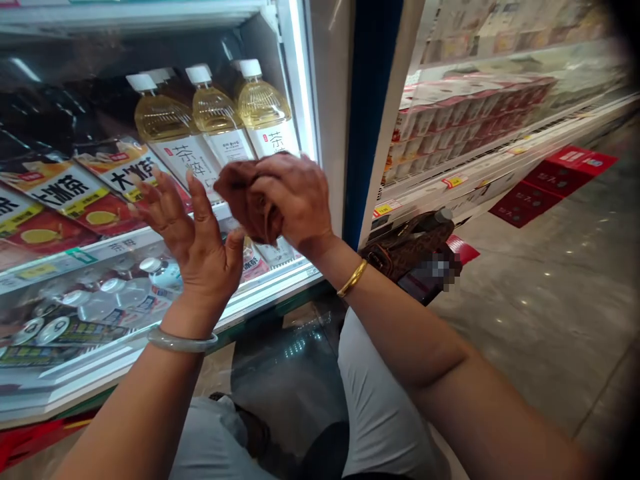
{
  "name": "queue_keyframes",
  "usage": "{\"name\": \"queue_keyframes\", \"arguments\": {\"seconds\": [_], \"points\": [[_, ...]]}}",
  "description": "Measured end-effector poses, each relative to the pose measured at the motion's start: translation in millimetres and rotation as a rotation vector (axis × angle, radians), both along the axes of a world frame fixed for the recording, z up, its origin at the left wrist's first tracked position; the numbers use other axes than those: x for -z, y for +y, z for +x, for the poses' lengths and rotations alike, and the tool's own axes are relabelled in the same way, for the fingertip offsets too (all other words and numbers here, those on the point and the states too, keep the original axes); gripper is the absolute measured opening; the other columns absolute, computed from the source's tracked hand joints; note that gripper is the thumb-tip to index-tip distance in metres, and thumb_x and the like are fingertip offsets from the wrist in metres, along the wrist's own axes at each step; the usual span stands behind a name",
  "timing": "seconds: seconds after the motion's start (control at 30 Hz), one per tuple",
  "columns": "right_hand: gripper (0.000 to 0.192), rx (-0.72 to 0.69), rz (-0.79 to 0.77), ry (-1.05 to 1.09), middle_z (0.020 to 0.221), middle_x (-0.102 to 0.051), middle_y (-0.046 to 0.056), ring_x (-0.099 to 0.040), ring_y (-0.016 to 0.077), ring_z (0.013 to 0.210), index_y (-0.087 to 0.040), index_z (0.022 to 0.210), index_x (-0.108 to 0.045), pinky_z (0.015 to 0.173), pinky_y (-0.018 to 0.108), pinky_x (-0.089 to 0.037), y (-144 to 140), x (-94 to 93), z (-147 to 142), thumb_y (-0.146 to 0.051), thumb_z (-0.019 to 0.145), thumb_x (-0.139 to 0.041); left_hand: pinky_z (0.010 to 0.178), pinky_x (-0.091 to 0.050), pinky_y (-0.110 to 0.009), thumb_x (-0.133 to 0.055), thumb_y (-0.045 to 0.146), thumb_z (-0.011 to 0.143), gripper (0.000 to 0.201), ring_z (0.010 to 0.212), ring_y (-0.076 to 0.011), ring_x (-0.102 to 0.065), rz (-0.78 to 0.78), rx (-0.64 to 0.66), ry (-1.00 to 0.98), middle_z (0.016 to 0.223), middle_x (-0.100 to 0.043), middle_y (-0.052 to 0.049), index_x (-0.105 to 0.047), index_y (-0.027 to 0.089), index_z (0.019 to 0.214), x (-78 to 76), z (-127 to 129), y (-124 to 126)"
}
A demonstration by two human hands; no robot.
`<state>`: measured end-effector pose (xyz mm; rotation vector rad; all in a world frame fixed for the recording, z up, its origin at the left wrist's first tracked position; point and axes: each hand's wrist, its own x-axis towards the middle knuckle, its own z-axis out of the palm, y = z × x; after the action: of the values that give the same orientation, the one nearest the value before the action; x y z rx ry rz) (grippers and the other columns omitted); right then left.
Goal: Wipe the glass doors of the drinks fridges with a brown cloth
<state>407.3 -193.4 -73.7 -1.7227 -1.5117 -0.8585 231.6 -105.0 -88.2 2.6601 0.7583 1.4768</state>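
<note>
Before the lit glass-fronted drinks cooler (305, 133), a crumpled dark brown cloth (245, 200) is held bunched in the right hand (287, 200), fingers closed around it, at the level of the tall clear bottles of yellow tea with white caps (260, 107). The left hand (193, 230) is raised just beside it, fingers spread, gripping nothing. The step is judged to be a wiping of the cooler front; the next move would call for the cloth to be pressed flat against the surface.
</note>
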Motion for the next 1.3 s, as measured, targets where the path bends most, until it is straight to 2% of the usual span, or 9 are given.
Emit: {"name": "queue_keyframes", "arguments": {"seconds": [0.13, 0.33, 0.47, 0.6, 0.7, 0.8, 1.03, 1.2, 1.3], "points": [[0.032, 0.068, 0.082, 0.124, 0.155, -0.054, 0.002, -0.041, 0.0242, 0.151, -0.029, 0.132, -0.061, 0.132, 0.049, -0.030, 7, 2.1, -9, -0.040, 0.107, -0.046, 0.133, 0.009, -0.061, -0.037, 0.081, 0.095, 0.095, 0.164, -0.0389, 0.006, 0.047, -0.010, 0.046, 0.178, 0.001, -0.001, -0.022, 0.022, 0.168, 5.4, -12, 6], [0.031, -0.312, 0.070, -0.116, 0.136, -0.067, -0.003, -0.053, 0.0185, 0.139, -0.034, 0.122, -0.068, 0.132, 0.047, -0.032, 15, 17.4, -31, -0.040, 0.109, -0.041, 0.133, 0.013, -0.057, -0.038, 0.080, 0.095, 0.093, 0.165, -0.0318, 0.006, 0.036, -0.014, 0.015, 0.178, -0.008, -0.010, -0.027, 0.023, 0.167, 11.6, -23, 23], [0.033, -0.190, 0.226, 0.016, 0.126, -0.071, 0.003, -0.060, 0.0213, 0.130, -0.028, 0.111, -0.072, 0.124, 0.053, -0.041, 9, 3.3, -14, -0.040, 0.109, -0.042, 0.133, 0.013, -0.054, -0.045, 0.085, 0.088, 0.099, 0.166, -0.0319, 0.004, 0.004, -0.026, 0.016, 0.176, -0.018, -0.010, -0.034, 0.025, 0.165, 7.5, -34, 25], [0.029, -0.118, 0.397, 0.052, 0.130, -0.071, 0.010, -0.059, 0.0252, 0.131, -0.024, 0.113, -0.073, 0.119, 0.050, -0.044, 17, 1.9, -26, -0.040, 0.106, -0.050, 0.134, 0.013, -0.048, -0.049, 0.087, 0.085, 0.096, 0.166, -0.0262, 0.007, -0.097, -0.103, 0.009, 0.177, -0.016, 0.001, -0.034, 0.034, 0.164, 4.2, -45, 23], [0.032, -0.294, 0.233, -0.017, 0.128, -0.071, 0.004, -0.059, 0.0235, 0.133, -0.025, 0.112, -0.074, 0.123, 0.052, -0.041, 29, 17.4, -51, -0.043, 0.107, -0.048, 0.134, 0.014, -0.048, -0.049, 0.084, 0.087, 0.095, 0.165, -0.0256, 0.010, -0.120, -0.125, -0.004, 0.178, -0.012, 0.004, -0.030, 0.034, 0.165, 7.7, -51, 23], [0.038, -0.410, 0.119, -0.080, 0.119, -0.074, -0.001, -0.063, 0.0206, 0.129, -0.027, 0.104, -0.075, 0.125, 0.056, -0.039, 33, 23.4, -59, -0.045, 0.109, -0.042, 0.135, 0.012, -0.051, -0.054, 0.084, 0.085, 0.093, 0.165, -0.0278, 0.009, -0.154, -0.099, 0.069, 0.177, -0.017, 0.003, -0.037, 0.034, 0.162, 12.2, -61, 23], [0.031, -0.199, 0.499, 0.039, 0.119, -0.075, 0.008, -0.066, 0.0240, 0.122, -0.023, 0.102, -0.078, 0.112, 0.050, -0.051, 31, -5.0, -47, -0.040, 0.106, -0.052, 0.134, 0.014, -0.053, -0.061, 0.085, 0.080, 0.097, 0.165, -0.0312, 0.004, -0.141, -0.096, 0.081, 0.176, -0.021, -0.001, -0.044, 0.033, 0.159, 21.3, -90, 33], [0.026, -0.360, 0.232, -0.081, 0.131, -0.071, -0.002, -0.060, 0.0229, 0.135, -0.029, 0.111, -0.075, 0.124, 0.054, -0.041, 45, 27.8, -84, -0.035, 0.107, -0.050, 0.134, 0.013, -0.052, -0.045, 0.077, 0.094, 0.091, 0.165, -0.0296, 0.004, 0.045, -0.076, 0.137, 0.177, -0.014, -0.008, -0.027, 0.025, 0.167, 36.1, -101, 46], [0.019, -0.449, 0.194, -0.209, 0.127, -0.073, -0.006, -0.062, 0.0188, 0.131, -0.032, 0.109, -0.073, 0.127, 0.048, -0.038, 46, 37.2, -84, -0.034, 0.105, -0.055, 0.133, 0.012, -0.053, -0.038, 0.073, 0.099, 0.088, 0.165, -0.0288, 0.009, 0.135, -0.112, 0.164, 0.178, -0.008, -0.011, -0.020, 0.021, 0.168, 39.1, -109, 50]]}}
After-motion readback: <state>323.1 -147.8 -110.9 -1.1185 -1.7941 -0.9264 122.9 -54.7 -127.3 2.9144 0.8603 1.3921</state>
